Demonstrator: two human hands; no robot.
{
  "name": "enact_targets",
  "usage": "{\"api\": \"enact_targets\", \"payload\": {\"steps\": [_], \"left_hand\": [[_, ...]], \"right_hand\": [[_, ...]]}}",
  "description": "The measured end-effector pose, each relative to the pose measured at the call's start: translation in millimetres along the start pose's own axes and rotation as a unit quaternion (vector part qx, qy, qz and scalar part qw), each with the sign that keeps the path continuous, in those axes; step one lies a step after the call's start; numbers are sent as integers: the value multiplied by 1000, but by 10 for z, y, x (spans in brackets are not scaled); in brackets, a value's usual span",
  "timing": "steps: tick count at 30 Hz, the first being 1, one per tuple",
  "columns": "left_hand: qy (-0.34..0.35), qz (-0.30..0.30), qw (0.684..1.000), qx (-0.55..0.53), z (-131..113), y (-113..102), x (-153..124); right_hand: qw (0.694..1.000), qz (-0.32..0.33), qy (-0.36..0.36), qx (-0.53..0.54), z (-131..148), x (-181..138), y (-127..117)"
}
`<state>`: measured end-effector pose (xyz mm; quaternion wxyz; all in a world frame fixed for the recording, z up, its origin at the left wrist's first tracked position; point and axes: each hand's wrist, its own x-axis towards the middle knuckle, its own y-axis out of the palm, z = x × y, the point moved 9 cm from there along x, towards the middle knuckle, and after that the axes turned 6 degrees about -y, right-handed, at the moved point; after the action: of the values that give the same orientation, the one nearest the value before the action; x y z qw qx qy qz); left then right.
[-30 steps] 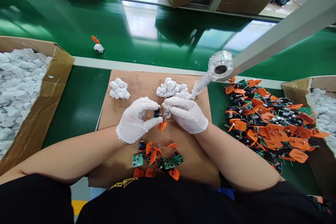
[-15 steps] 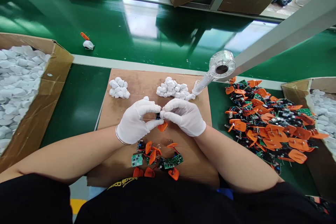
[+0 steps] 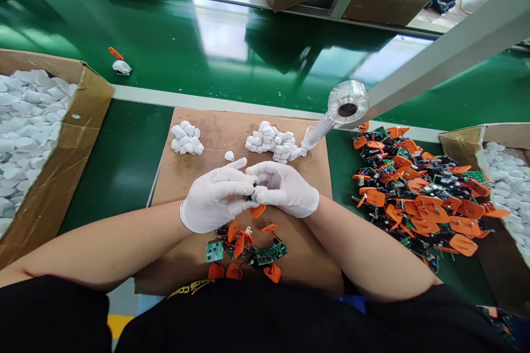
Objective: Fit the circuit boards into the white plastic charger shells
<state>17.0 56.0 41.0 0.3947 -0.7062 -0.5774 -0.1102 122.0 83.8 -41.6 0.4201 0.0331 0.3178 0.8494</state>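
Observation:
My left hand (image 3: 217, 196) and my right hand (image 3: 285, 188), both in white gloves, meet over the cardboard sheet (image 3: 165, 253). Between their pinched fingertips is a small circuit assembly with an orange plate (image 3: 257, 211); its dark part is mostly covered by the fingers. Just below lie several green circuit boards (image 3: 271, 253) with orange plates wired to them. Beyond the hands are a pile of white plastic pieces (image 3: 273, 142), a smaller pile of white pieces (image 3: 186, 138) to the left, and one single white piece (image 3: 229, 155).
A cardboard box of white pieces (image 3: 89, 116) stands at left, another box (image 3: 461, 140) at right. A heap of orange-plated circuit assemblies (image 3: 426, 209) lies right. A clear handheld fan (image 3: 348, 105) rests by a metal post (image 3: 447, 38). A white-and-orange piece (image 3: 121, 67) sits on the green belt (image 3: 165, 38).
My hands have come slightly lower and closer together around the circuit assembly. The single white piece behind my left hand now shows fully. The white-and-orange piece on the belt has shifted left.

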Motion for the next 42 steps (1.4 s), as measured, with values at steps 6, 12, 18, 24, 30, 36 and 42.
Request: {"api": "enact_targets", "payload": {"steps": [6,12,18,24,30,36,42], "left_hand": [[-19,57,998,4,3,98,14],[-6,53,998,24,-113,63,104],[-38,94,994,42,-46,141,133],[-108,65,991,38,105,105,83],[-96,91,991,15,71,120,105],[-73,80,994,35,42,111,91],[-95,87,991,47,94,121,53]], "right_hand": [[999,-20,-23,-22,69,-22,45],[999,-22,-34,-28,62,-21,45],[999,6,-44,-5,48,0,69],[998,-6,-47,-29,56,18,23],[999,27,-20,-4,23,22,30],[999,38,-18,-29,20,20,79],[996,-1,-56,-67,86,-5,83]]}}
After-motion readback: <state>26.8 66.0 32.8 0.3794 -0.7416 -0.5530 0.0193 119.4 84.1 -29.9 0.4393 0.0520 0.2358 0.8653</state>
